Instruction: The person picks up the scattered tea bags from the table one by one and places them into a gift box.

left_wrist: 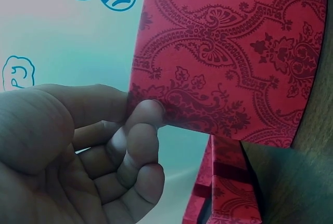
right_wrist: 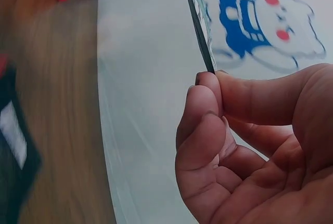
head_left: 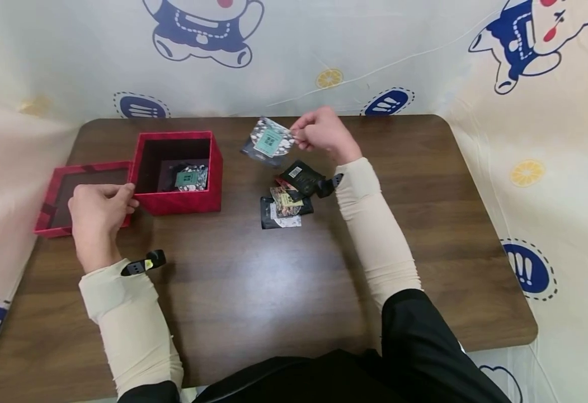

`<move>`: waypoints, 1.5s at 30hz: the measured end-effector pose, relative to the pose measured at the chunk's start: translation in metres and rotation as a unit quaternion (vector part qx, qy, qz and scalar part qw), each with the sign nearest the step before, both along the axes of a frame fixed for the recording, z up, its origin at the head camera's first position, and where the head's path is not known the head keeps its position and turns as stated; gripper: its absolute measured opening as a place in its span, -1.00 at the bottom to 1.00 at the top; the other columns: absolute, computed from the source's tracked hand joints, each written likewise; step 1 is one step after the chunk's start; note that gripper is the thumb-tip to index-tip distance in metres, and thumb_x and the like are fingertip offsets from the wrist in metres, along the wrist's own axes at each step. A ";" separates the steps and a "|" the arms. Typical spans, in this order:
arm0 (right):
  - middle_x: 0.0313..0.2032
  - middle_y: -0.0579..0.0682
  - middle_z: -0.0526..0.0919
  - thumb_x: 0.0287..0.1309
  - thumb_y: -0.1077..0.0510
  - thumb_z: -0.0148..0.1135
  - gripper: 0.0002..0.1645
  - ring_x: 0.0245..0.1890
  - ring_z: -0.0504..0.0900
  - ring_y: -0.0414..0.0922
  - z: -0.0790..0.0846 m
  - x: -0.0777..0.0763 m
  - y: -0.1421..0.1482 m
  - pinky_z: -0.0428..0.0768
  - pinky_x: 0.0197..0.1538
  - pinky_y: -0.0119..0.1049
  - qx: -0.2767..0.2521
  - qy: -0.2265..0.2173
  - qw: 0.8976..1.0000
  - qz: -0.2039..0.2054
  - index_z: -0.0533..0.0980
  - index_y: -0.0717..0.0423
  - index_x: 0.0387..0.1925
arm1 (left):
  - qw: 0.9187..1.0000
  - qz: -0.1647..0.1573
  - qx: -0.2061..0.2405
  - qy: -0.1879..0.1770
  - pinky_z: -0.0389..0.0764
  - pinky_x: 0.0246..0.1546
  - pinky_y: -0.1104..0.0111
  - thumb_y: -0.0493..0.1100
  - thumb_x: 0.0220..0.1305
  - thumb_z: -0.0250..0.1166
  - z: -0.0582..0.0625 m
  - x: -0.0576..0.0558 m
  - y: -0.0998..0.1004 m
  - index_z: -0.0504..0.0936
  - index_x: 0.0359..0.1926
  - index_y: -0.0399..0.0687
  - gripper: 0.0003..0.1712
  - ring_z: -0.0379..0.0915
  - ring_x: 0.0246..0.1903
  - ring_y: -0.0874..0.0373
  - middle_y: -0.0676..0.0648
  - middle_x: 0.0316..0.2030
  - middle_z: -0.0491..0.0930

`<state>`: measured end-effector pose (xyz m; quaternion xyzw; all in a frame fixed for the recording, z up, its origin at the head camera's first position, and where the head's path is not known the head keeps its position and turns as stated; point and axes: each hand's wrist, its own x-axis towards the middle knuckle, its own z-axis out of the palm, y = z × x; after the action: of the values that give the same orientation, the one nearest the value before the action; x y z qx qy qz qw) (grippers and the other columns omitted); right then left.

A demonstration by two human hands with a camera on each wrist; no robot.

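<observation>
My right hand (head_left: 324, 134) pinches the edge of a small flat packet (head_left: 268, 141) with a green label, held up right of the red box (head_left: 183, 203). In the right wrist view that packet appears nearly edge-on between thumb and fingertips. The corner of the open box is gripped between the thumb and fingers of my left hand (head_left: 97, 215); the left wrist view shows the box's patterned side (left_wrist: 223, 52). Inside the box lies another green-labelled packet (head_left: 191, 178); what is under it cannot be made out.
Several overlapping packets lie on the wooden table (head_left: 273, 302) below my right hand, among them a black packet (head_left: 301, 176) and one with a yellow label (head_left: 286, 202). The red box lid (head_left: 54, 231) lies inside up, left of the box. A printed sheet (head_left: 294, 56) hangs behind.
</observation>
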<state>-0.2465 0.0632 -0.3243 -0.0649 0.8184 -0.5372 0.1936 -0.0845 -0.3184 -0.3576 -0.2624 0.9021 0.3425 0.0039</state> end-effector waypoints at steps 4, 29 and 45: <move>-0.42 0.18 0.60 0.09 0.37 0.15 -0.86 -0.51 0.55 -0.07 0.002 -0.002 -0.041 0.50 -0.46 -0.32 -0.021 -0.015 0.999 0.030 0.61 0.25 -0.32 | 1.000 0.001 0.000 0.000 0.39 -0.40 0.30 0.36 0.13 0.04 0.000 0.001 0.000 0.60 0.03 -0.04 -0.31 0.47 -0.35 0.15 0.12 -0.53 0.63; -0.75 -0.08 0.41 0.15 0.21 0.02 -0.61 -0.75 0.33 -0.21 0.002 0.007 -0.176 0.27 -0.66 -0.38 0.171 0.088 0.980 0.056 0.45 0.07 -0.77 | 1.000 0.002 -0.001 0.010 0.41 -0.34 0.28 0.30 0.16 0.06 0.001 0.001 0.001 0.60 0.02 -0.06 -0.36 0.54 -0.35 0.02 -0.07 -0.39 0.66; -0.35 -0.11 0.53 0.22 0.10 0.05 -0.85 -0.44 0.51 -0.17 -0.009 0.030 -0.212 0.50 -0.50 -0.33 0.323 0.149 0.929 0.103 0.51 -0.10 -0.19 | 1.000 -0.001 0.001 0.006 0.40 -0.35 0.30 0.32 0.16 0.04 0.002 0.002 0.001 0.60 0.02 -0.07 -0.33 0.52 -0.30 0.02 -0.05 -0.40 0.66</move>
<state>-0.2169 -0.1483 -0.3334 -0.1622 0.9559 -0.2044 0.1345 -0.0822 -0.3177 -0.3557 -0.2593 0.9021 0.3450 -0.0005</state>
